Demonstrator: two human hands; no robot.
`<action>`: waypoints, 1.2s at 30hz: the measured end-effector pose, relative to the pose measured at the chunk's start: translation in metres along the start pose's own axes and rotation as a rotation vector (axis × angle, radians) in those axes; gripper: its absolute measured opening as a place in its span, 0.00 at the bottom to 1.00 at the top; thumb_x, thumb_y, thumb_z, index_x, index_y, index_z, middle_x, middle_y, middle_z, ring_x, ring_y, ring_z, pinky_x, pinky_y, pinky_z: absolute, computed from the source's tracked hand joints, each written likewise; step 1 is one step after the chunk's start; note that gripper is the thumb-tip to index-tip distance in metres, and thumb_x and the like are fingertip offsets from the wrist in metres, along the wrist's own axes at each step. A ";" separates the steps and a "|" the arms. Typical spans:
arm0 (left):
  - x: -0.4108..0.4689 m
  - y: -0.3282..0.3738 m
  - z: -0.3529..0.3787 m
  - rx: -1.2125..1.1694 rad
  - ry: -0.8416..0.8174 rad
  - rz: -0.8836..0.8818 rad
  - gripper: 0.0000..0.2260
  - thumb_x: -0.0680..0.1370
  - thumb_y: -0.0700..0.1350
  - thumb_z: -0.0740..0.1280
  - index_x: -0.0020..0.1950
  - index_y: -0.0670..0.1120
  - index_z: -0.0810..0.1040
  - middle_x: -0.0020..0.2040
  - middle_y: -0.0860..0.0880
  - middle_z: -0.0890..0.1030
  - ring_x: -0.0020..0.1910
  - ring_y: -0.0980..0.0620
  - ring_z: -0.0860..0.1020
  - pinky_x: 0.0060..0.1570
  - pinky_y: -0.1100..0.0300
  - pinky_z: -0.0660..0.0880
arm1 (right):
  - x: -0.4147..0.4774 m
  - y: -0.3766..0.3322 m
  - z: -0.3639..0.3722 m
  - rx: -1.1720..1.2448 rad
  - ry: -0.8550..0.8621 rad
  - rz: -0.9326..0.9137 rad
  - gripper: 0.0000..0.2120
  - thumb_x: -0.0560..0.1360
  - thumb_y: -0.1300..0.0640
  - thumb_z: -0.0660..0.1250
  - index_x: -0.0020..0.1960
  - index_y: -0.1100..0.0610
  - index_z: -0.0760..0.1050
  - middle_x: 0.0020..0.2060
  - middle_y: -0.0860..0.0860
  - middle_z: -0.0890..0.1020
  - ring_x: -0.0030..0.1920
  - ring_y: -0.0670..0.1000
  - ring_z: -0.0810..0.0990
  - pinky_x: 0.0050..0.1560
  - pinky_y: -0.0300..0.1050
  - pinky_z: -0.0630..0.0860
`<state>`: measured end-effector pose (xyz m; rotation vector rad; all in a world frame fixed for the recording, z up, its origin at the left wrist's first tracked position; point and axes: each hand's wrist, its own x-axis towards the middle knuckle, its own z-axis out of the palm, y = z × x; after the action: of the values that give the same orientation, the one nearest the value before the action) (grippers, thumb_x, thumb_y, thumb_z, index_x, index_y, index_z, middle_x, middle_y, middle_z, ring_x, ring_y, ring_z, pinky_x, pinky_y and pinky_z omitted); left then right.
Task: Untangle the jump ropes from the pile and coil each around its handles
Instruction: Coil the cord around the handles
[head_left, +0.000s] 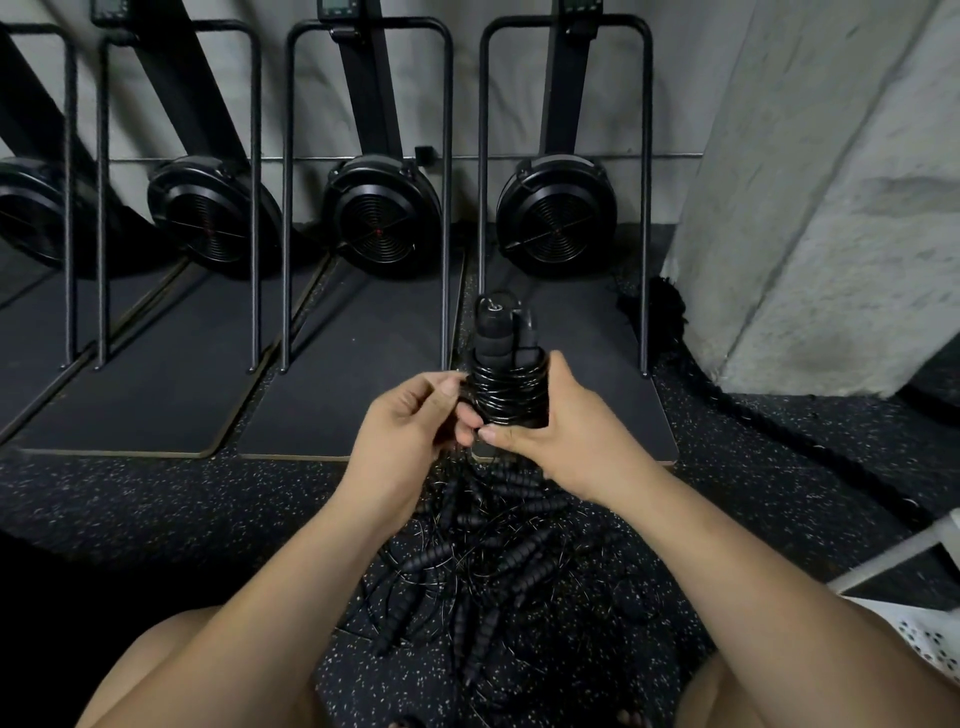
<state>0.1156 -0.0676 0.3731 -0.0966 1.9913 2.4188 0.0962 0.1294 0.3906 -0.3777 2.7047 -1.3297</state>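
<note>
1 head-worn wide-angle view, facing forward and down.
Close above the left hand (410, 421) and right hand (566, 431) at centre; knees (171, 670) fill the bottom corners, floor (779, 467) beneath, 4 fan machines (382, 218) stand farther ahead.

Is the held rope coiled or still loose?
Coiled: the glossy black cord wraps in stacked turns round the two upright black foam handles, gripped by the right hand.
</note>
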 end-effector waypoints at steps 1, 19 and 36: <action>-0.001 0.000 0.001 0.030 -0.031 0.023 0.14 0.85 0.47 0.67 0.63 0.38 0.82 0.42 0.46 0.81 0.38 0.52 0.76 0.50 0.52 0.76 | -0.002 0.002 0.000 0.061 -0.002 0.008 0.31 0.73 0.41 0.81 0.67 0.45 0.68 0.55 0.40 0.85 0.52 0.42 0.85 0.48 0.45 0.84; -0.005 -0.006 0.012 0.039 -0.071 -0.076 0.18 0.87 0.56 0.61 0.69 0.50 0.82 0.60 0.46 0.86 0.56 0.43 0.84 0.60 0.49 0.80 | -0.006 0.005 0.003 0.400 -0.030 0.043 0.19 0.81 0.36 0.70 0.68 0.41 0.79 0.60 0.40 0.86 0.63 0.42 0.84 0.70 0.53 0.78; -0.009 0.008 0.012 0.182 -0.136 0.026 0.22 0.84 0.53 0.68 0.78 0.57 0.73 0.68 0.55 0.83 0.68 0.53 0.81 0.72 0.43 0.74 | -0.004 0.002 -0.010 0.556 -0.012 0.037 0.23 0.81 0.51 0.74 0.75 0.48 0.75 0.64 0.42 0.86 0.66 0.41 0.82 0.71 0.44 0.75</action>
<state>0.1237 -0.0570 0.3837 0.0933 2.1502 2.1795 0.0977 0.1391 0.3946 -0.2703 2.1823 -1.9612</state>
